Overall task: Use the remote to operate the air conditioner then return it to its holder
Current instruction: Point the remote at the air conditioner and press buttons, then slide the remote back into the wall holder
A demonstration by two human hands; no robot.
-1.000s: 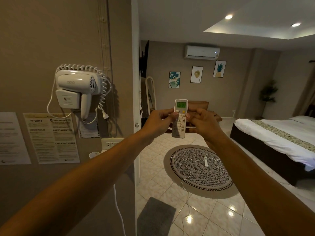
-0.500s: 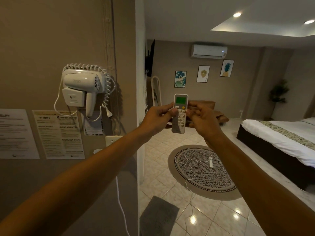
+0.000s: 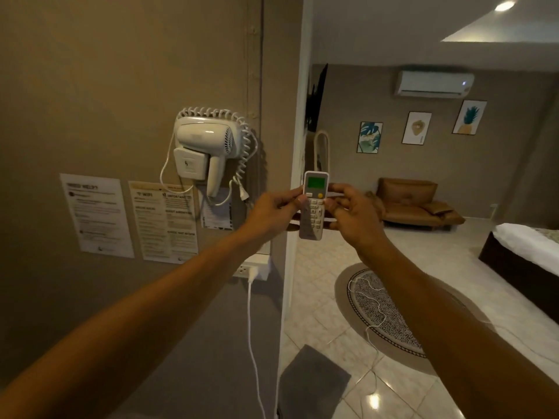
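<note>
Beige-brown walls and glossy cream floor tiles (image 3: 314, 316) frame a bedroom seen past a white wall corner. Held upright at arm's length in front of that corner is the slim white air-conditioner remote with a lit green screen (image 3: 314, 205), its buttons facing the camera. The left hand (image 3: 272, 211) pinches its left edge, thumb on the face, while the right hand (image 3: 354, 214) clasps its right edge, thumb resting on the upper buttons; both hands are closed on it. High on the far wall hangs the white split-type air conditioner (image 3: 434, 84), a small light glowing at its right end. Below it are three framed leaf and pineapple prints (image 3: 416, 127), and a tan leather sofa (image 3: 414, 204) stands against that wall. A round patterned grey rug (image 3: 378, 306) lies on the tiles with a thin white cable trailing across it, and a dark-framed bed with white linen (image 3: 526, 249) sits at the right edge. On the near wall to the left are a white wall-mounted hair dryer with coiled cord (image 3: 205, 146), printed paper notices (image 3: 130, 217), and a white socket with a plugged-in cable (image 3: 252, 269). A grey mat (image 3: 311, 385) lies by the corner.
</note>
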